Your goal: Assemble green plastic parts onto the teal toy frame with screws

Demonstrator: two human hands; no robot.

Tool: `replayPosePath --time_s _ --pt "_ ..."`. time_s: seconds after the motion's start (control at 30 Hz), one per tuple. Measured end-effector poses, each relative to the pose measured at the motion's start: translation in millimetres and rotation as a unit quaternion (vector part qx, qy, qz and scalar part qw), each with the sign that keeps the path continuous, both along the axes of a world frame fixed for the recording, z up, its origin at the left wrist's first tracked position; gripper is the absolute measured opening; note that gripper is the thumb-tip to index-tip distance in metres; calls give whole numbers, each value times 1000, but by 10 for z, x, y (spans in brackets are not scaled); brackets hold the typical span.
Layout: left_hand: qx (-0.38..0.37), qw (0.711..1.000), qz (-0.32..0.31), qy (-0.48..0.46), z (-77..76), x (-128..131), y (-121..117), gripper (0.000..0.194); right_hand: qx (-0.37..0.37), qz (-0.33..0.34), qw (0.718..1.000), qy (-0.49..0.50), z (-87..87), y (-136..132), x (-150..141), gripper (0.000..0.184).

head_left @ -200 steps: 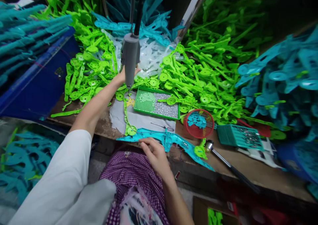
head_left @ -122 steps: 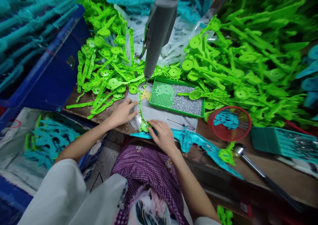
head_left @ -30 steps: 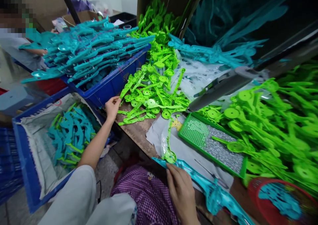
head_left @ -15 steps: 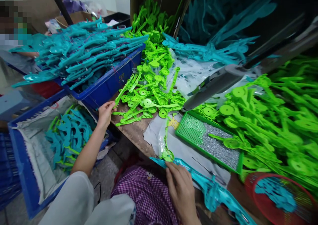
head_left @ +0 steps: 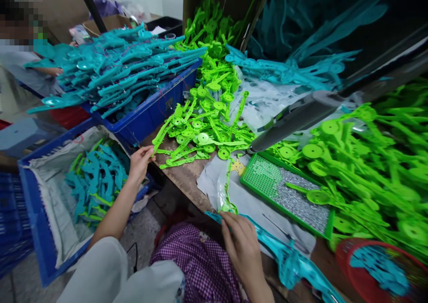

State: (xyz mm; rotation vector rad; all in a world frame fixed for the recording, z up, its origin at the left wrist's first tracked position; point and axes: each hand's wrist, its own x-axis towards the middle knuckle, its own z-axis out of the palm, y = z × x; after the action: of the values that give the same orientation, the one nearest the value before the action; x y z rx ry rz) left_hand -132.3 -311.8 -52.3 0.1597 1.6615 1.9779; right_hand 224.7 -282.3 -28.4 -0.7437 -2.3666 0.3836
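Green arms (head_left: pixel 203 138) lie in a pile around the centre of the frame, on the desk (head_left: pixel 190 178). At lower right I see the teal bow piece (head_left: pixel 290 263), the right hand (head_left: pixel 242 240) over its left end; whether it grips, I cannot tell. At left of centre, the left hand (head_left: pixel 139 162) pinches one green arm (head_left: pixel 162 131) by its tip. A quick pull could, I think, hook its neighbours and drag them down.

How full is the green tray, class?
Partly full: silver pieces lie in the green tray at right; its perforated floor shows at left.
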Motion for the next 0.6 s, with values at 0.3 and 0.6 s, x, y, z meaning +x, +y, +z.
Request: replayPosePath --time_s 0.3,0.6 --pt "-25 954 -139 -265 184 -362 -106 13 23 66 997 33 544 609 -876 18" --pt "-54 956 -138 -252 272 -411 106 12 -31 19 998 43 650 735 -1048 28"
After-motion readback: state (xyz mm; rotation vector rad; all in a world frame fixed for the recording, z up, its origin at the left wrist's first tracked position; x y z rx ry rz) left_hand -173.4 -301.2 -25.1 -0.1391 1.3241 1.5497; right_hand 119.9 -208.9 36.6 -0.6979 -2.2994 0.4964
